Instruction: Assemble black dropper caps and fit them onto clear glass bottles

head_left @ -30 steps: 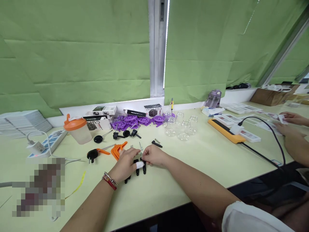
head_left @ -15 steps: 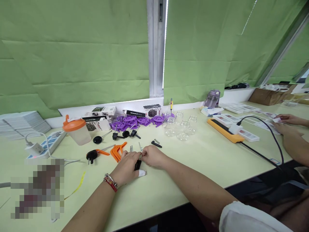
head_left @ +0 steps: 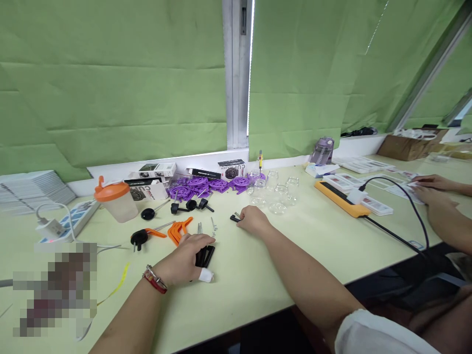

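Observation:
My left hand [head_left: 184,258] rests on the table with thumb and fingers spread around several narrow black plastic pieces [head_left: 207,256]; a white covering wraps its thumb. Just beyond its fingertips lie metal pins [head_left: 199,228] and small screws [head_left: 213,226]. Farther right, my right hand [head_left: 255,221] has its fingers drawn together at a separate black piece [head_left: 234,218] and a small spring [head_left: 237,214]. Its fingertips partly cover both, so what they pinch is hidden. Orange levers [head_left: 177,230] lie beyond my left hand.
Black stoppers [head_left: 148,214], purple plastic parts [head_left: 199,187] and clear glass-like cups [head_left: 280,191] stand toward the back. An orange-lidded cup [head_left: 117,201] is at left. At right are an orange power strip [head_left: 341,199] with a cable and another person's hands [head_left: 431,189].
My right hand has left my left hand's fingertips and moved right to the black piece and spring. My left hand has shifted slightly left and down, uncovering more black pieces and screws.

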`<state>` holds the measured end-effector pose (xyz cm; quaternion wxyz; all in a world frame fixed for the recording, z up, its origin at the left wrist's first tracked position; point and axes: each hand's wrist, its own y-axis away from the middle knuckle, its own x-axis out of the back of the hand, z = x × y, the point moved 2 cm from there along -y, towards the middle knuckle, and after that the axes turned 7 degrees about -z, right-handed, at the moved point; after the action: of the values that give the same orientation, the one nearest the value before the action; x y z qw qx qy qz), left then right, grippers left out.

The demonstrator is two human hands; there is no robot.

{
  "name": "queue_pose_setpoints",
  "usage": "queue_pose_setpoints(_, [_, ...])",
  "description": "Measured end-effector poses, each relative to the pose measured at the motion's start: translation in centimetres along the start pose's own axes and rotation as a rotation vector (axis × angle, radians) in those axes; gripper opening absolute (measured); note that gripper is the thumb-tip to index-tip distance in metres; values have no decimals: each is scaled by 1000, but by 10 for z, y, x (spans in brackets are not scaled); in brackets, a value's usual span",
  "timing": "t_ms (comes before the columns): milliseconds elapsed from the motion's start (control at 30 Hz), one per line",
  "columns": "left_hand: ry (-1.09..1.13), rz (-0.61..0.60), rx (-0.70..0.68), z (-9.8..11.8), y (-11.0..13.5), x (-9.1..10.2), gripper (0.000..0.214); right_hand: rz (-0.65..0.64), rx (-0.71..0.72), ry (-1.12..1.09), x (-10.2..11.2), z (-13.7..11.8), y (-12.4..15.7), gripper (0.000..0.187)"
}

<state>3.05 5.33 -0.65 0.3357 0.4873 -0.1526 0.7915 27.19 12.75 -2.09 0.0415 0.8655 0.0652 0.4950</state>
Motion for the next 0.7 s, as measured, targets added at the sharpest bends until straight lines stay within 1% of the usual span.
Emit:
queue_pose_setpoints(100, [20, -52, -12, 2, 3, 4, 65, -29, -7, -9, -1, 0, -1, 10])
queue_pose_setpoints(167, [24, -51, -3, 3, 2, 4, 59, -39, -4, -20, -1, 1, -1, 9])
queue_pose_setpoints(267, [17, -26, 18, 1, -1, 3, 56, -43, 13, -44, -1, 1, -1, 7])
queue_pose_setpoints(367, [11, -2, 39, -3, -3, 0, 60, -56, 52, -90, -3, 1, -1, 6])
queue_pose_setpoints(433, [17, 47, 61, -5, -4, -1, 62, -78, 86, -131, -4, 1, -1, 8])
queue_pose_setpoints(467, [25, 93, 70, -6, -5, -2, 61, -101, 112, -184, -5, 1, 0, 10])
queue_pose_setpoints(533, [50, 209, 70, -6, -7, -3, 59, -195, 195, -368, -7, -1, 2, 14])
queue_pose_setpoints(600, [72, 309, 54, -4, -10, -6, 56, -351, 297, -580, -9, -5, 6, 18])
queue_pose_setpoints(633, [76, 340, 47, -3, -12, -7, 55, -442, 344, -658, -10, -8, 8, 20])
queue_pose_setpoints(700, [63, 361, 42, 0, -15, -10, 50, -609, 415, -718, -13, -15, 14, 25])
